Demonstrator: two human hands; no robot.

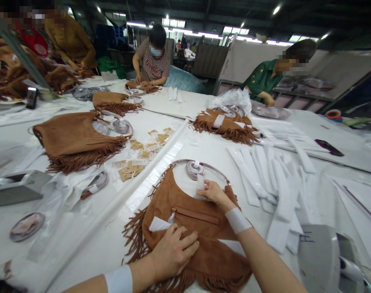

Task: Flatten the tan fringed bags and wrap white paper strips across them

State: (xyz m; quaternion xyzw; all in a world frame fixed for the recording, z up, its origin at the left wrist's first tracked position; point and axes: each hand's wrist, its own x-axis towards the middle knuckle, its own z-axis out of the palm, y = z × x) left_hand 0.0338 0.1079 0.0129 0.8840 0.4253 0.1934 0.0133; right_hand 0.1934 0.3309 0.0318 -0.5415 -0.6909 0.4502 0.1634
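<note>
A brown suede handbag with long fringe lies on the white table before me, its zip pocket facing up. My left hand rests on the front of the bag, fingers spread over the suede. Between the thumb and fingers of my right hand is a small white strip at the bag's opening. Just beyond it sits a coiled strap, inside the loop of the wrapped handle. White paper pieces poke out around the bag's front. Both wrists wear white bands.
White padded strips lie piled on the right, near a grey tape dispenser. Another dispenser stands at left. More fringed bags and tan tags lie farther off. Co-workers work across the table.
</note>
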